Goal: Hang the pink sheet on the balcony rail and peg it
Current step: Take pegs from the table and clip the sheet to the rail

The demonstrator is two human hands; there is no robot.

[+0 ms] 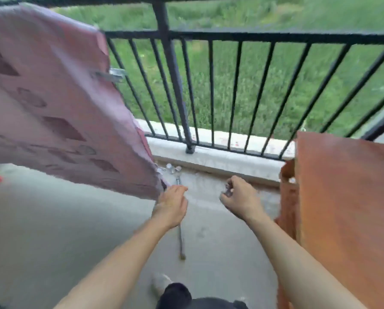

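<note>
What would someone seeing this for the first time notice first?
The big pink sheet draped over the balcony rail on the left, with a metal peg at its right edge. Below it, the left hand is at its lower corner, while the right hand curls round a small shiny thing. A rust-orange cloth hangs on the right.

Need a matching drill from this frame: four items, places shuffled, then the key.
Items:
1 pink sheet
2 orange cloth
3 metal peg
4 stick

Places:
A on the floor
B far right
C clipped on the sheet's right edge
D far left, hanging from the rail

Pairs: 1-D, 2-B, 3-C, 4-A
</note>
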